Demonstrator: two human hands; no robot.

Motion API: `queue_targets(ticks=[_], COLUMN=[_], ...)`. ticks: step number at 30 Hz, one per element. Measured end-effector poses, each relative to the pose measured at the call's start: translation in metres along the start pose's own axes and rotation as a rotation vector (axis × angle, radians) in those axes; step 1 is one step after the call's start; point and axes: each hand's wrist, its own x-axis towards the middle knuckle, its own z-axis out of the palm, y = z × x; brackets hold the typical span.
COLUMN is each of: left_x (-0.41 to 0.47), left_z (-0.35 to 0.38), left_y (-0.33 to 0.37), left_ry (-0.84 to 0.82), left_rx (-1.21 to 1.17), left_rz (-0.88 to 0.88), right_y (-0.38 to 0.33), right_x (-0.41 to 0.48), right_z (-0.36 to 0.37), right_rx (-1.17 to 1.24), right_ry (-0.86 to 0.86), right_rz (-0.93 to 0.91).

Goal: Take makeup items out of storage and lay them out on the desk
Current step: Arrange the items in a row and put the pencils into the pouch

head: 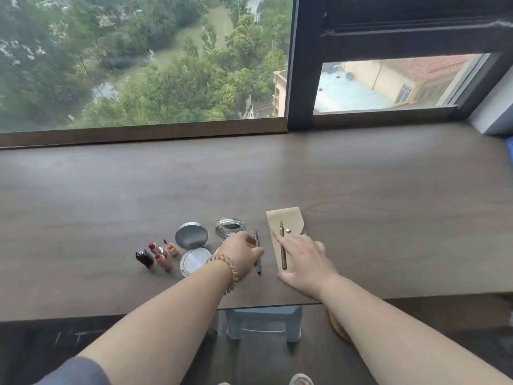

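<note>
**Makeup items lying in a row on the desk by the window**

A beige pouch [283,222] with a rounded flap and a small metal snap is lying flat on the desk [361,190], near its front edge. A slim gold pencil [282,245] is resting lengthwise on top of it. The right hand [305,262] is pressing down on the pouch's near right part with fingers spread and relaxed, the index finger pointing toward the gold pencil; it is grasping nothing.

Just left of the pouch, a dark grey pencil [257,252] is lying on the wood, and the left hand [240,252] is curling its fingers around the middle of it. A coiled pinkish hair tie [231,269] is sitting on that wrist.

Further left, an open round compact [193,247] is showing its grey lid raised behind and its silvery pan in front. A clear glass-like round case [229,227] is standing behind the left hand. At the left end of the row, several small lip products [159,254] in red, pink and black are clustering together, touching or almost touching one another.

The desk is a long, dull brown wood-grain board running along a large dark-framed window [302,65] looking down on green trees and a rooftop. Below the desk's front edge, a pale blue plastic stool [263,322] is standing on a dark floor
</note>
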Motion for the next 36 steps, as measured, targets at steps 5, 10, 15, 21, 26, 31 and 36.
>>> queue_targets(ticks=[5,10,15,21,26,31,36], left_x=[0.004,0.015,0.016,0.018,0.017,0.012,0.002], left_z=[0.020,0.037,0.043,0.039,0.033,0.032,0.028], left_y=[0.005,0.000,-0.004,-0.004,-0.001,-0.001,-0.006], left_ry=[0.057,0.116,0.170,0.139,0.177,0.223,0.289], left_rx=[0.134,0.172,0.201,0.204,0.169,0.129,0.017], left_rz=[-0.032,-0.010,-0.006,-0.041,-0.064,-0.048,-0.099], right_y=[-0.001,-0.006,-0.009,0.007,0.039,0.051,0.056], right_x=[0.010,0.020,0.021,0.030,0.052,0.074,0.079], right_z=[0.015,0.025,0.032,0.016,0.000,-0.003,0.006], right_rx=[-0.118,-0.165,-0.215,-0.115,-0.102,-0.106,-0.157], right_ry=[-0.049,-0.055,-0.102,-0.045,-0.050,-0.092,-0.042], right_rz=[-0.048,-0.099,-0.099,-0.011,0.099,0.050,-0.024])
